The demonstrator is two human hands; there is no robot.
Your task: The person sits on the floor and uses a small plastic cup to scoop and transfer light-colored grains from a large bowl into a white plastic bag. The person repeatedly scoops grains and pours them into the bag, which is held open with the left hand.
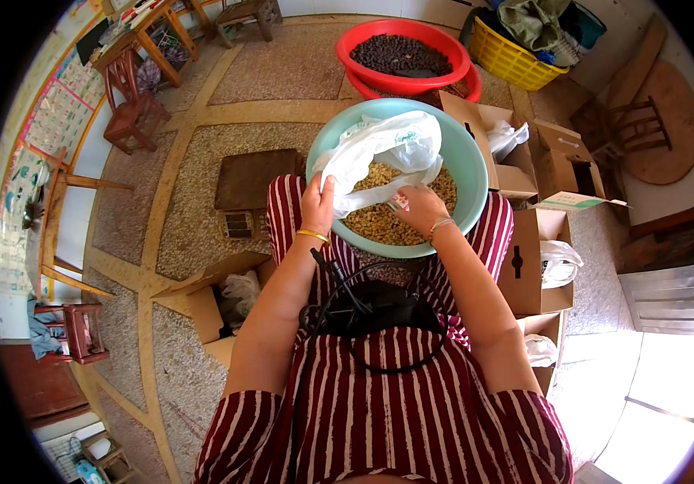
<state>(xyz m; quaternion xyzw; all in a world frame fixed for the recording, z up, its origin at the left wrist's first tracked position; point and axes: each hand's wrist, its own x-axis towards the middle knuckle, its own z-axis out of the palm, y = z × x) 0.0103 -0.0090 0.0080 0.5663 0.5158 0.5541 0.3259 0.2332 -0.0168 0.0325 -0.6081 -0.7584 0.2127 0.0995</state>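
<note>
A light-blue plastic basin (476,173) rests at my knees, holding a layer of small tan nuts or kernels (387,224). Over its left and far side spreads a white plastic bag (363,153), its mouth gaping toward the right. My left hand (317,206) is closed on the bag's near left edge. Inside the basin, at the bag's mouth, my right hand (423,211) is closed round a small red-and-white patterned piece (399,202). My fingers cover most of that piece, so its kind does not show.
Beyond the basin stand stacked red basins (458,60) with dark round pieces, and a yellow basket (508,60) of cloth. Open cardboard boxes (520,262) with white bags line my right; another box (210,302) lies left. A low wooden stool (254,179) stands left of the basin.
</note>
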